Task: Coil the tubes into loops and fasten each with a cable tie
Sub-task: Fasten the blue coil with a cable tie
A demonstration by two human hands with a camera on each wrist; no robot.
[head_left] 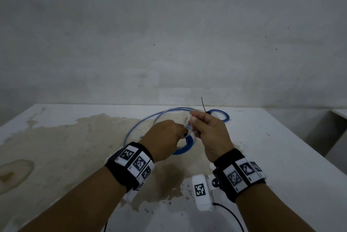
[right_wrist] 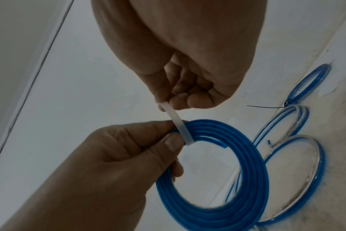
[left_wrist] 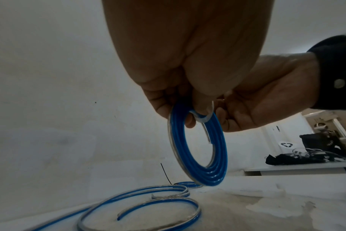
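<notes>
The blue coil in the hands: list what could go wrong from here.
1. The left hand pinches the blue coil at one spot only; the free tube end sits close by and could spring out, loosening the turns.
2. The right hand holds just the tip of the white cable tie; it may slip before it is fastened.
3. The hanging coil could snag the loose tube lying on the table.

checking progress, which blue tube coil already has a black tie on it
The small coil lying farthest back on the table; the black tie's tail sticks out.
</notes>
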